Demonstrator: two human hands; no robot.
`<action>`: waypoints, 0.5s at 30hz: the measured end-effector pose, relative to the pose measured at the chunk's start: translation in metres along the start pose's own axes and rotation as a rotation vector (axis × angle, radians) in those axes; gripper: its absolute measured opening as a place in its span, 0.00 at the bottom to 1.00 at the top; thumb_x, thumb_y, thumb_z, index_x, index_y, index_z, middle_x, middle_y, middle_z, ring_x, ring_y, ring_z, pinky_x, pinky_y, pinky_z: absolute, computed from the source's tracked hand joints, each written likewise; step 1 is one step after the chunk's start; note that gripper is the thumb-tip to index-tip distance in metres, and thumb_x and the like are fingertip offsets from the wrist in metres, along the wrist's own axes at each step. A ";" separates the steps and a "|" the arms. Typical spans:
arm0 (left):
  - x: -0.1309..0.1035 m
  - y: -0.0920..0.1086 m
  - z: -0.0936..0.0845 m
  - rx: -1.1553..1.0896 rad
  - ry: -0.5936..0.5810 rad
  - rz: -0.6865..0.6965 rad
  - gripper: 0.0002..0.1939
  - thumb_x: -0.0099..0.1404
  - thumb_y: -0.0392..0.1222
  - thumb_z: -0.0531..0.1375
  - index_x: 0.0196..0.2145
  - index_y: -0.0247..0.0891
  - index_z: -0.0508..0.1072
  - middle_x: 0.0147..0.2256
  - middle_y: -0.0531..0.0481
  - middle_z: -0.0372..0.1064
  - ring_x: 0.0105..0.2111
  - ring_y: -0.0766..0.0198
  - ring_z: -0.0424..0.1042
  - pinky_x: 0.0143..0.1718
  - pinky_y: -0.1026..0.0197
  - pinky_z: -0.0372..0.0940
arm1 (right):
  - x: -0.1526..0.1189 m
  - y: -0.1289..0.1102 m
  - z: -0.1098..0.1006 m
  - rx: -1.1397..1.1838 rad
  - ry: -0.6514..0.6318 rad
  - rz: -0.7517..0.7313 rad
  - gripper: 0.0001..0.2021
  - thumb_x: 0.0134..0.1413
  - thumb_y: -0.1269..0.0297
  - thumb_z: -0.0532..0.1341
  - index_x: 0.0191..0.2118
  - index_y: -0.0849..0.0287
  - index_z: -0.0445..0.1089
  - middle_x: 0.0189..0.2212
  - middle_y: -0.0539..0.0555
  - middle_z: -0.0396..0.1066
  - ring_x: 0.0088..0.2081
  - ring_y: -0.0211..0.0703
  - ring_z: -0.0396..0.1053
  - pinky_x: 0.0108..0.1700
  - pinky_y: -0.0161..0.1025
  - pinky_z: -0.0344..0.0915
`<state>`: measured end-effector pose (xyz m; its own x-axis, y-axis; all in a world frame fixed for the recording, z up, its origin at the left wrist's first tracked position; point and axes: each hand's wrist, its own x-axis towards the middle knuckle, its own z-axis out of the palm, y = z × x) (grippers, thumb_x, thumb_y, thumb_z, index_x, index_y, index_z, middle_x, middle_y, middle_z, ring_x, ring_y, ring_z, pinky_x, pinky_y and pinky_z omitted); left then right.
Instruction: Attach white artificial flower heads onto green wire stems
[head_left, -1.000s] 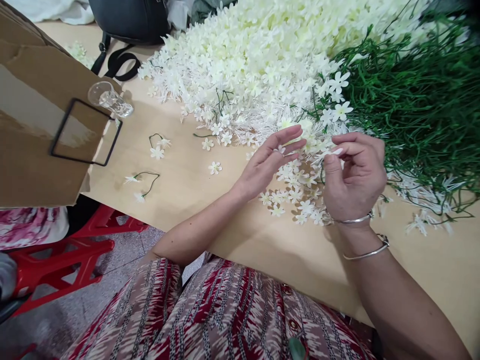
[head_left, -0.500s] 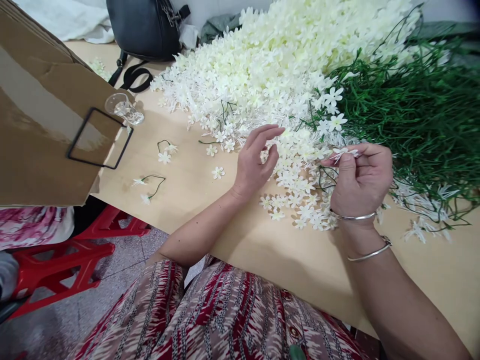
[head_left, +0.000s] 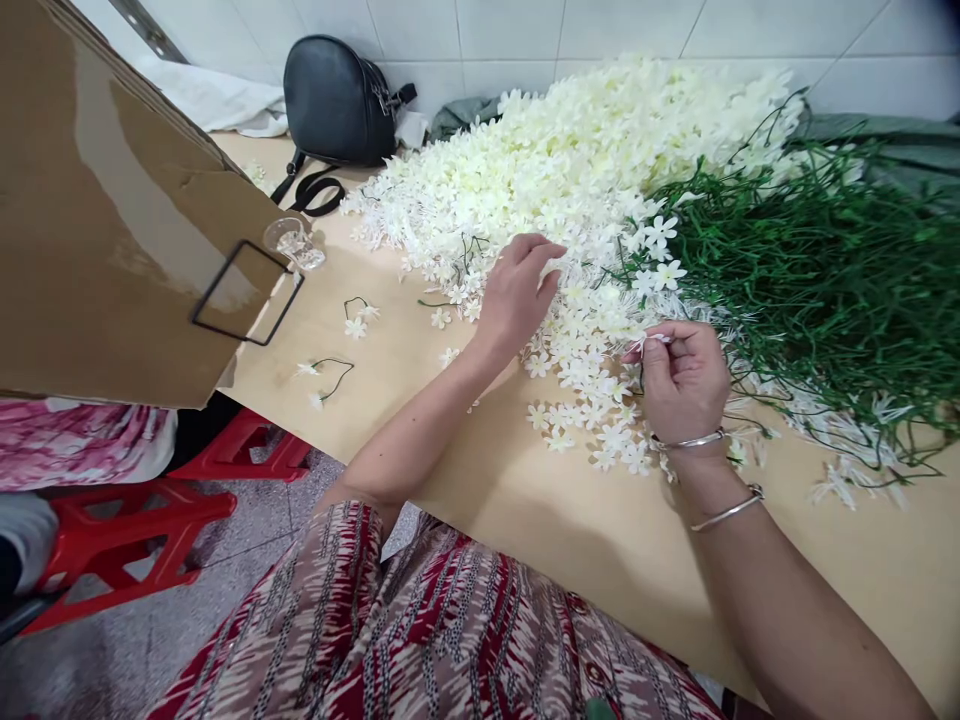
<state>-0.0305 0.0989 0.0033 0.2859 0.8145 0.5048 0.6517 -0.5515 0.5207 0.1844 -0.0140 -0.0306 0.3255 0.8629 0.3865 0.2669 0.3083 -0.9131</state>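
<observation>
My left hand hovers at the near edge of a large heap of white artificial blossoms, its fingers bent and apart, with nothing seen between them. Lower right of it, my right hand pinches a small white flower piece between thumb and fingers. Loose white blossoms lie flat on the table between and below the hands. A pile of green stems spreads right of the heap. Two short stems with white tips rest on the left of the tabletop.
A cardboard box with a black wire frame stands at the left. Beside it lies a clear plastic cup. A black bag sits near the tiled wall. Red stools are below the table's left side.
The head view has tilted up, showing more wall. My right hand has moved left, closer to my left hand, still pinching the white piece. My left hand's fingers have come somewhat closer together.
</observation>
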 end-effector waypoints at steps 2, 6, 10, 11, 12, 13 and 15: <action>0.011 -0.005 0.009 0.089 -0.034 0.056 0.14 0.76 0.31 0.60 0.54 0.43 0.79 0.57 0.41 0.75 0.57 0.52 0.75 0.57 0.50 0.72 | 0.000 0.002 -0.001 0.003 -0.007 -0.002 0.06 0.69 0.58 0.66 0.45 0.52 0.72 0.30 0.46 0.76 0.29 0.41 0.81 0.34 0.38 0.74; 0.017 -0.015 0.018 0.074 0.079 0.070 0.07 0.77 0.35 0.61 0.43 0.44 0.80 0.47 0.45 0.78 0.47 0.53 0.75 0.51 0.50 0.71 | 0.000 0.006 0.001 0.008 -0.007 -0.009 0.07 0.71 0.55 0.65 0.45 0.51 0.72 0.31 0.48 0.77 0.29 0.43 0.81 0.34 0.40 0.74; 0.014 -0.008 0.006 -0.178 0.217 0.030 0.08 0.80 0.46 0.61 0.46 0.48 0.82 0.46 0.47 0.82 0.46 0.57 0.77 0.49 0.53 0.72 | 0.000 0.008 0.004 0.015 -0.005 -0.010 0.11 0.71 0.49 0.66 0.45 0.51 0.73 0.31 0.48 0.76 0.29 0.45 0.80 0.33 0.43 0.74; 0.013 -0.004 0.002 -0.250 0.206 0.002 0.09 0.81 0.49 0.61 0.48 0.48 0.82 0.45 0.48 0.82 0.43 0.59 0.78 0.47 0.55 0.72 | 0.000 0.008 0.004 0.014 -0.015 -0.004 0.12 0.71 0.49 0.65 0.45 0.51 0.73 0.31 0.48 0.76 0.30 0.45 0.80 0.34 0.44 0.75; 0.012 -0.001 -0.002 -0.303 0.188 -0.017 0.10 0.81 0.50 0.61 0.48 0.49 0.82 0.44 0.49 0.83 0.40 0.60 0.78 0.44 0.56 0.72 | 0.000 0.007 0.005 0.012 -0.027 0.003 0.11 0.72 0.50 0.65 0.46 0.52 0.73 0.31 0.48 0.76 0.30 0.45 0.80 0.35 0.44 0.75; 0.012 0.001 -0.005 -0.334 0.160 -0.022 0.11 0.81 0.51 0.61 0.49 0.49 0.82 0.42 0.49 0.83 0.38 0.61 0.77 0.43 0.56 0.73 | -0.001 0.007 0.005 0.008 -0.038 0.010 0.11 0.73 0.50 0.64 0.46 0.52 0.73 0.32 0.49 0.77 0.31 0.45 0.80 0.36 0.44 0.75; 0.012 0.006 -0.009 -0.334 0.095 0.008 0.11 0.80 0.52 0.62 0.49 0.49 0.83 0.40 0.50 0.83 0.36 0.62 0.77 0.43 0.57 0.73 | -0.001 0.005 0.005 -0.002 -0.044 0.018 0.11 0.74 0.51 0.63 0.47 0.53 0.73 0.32 0.50 0.77 0.32 0.45 0.80 0.37 0.45 0.76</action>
<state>-0.0294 0.1039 0.0182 0.2133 0.7979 0.5638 0.3793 -0.5995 0.7048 0.1811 -0.0114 -0.0364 0.2898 0.8852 0.3640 0.2634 0.2918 -0.9195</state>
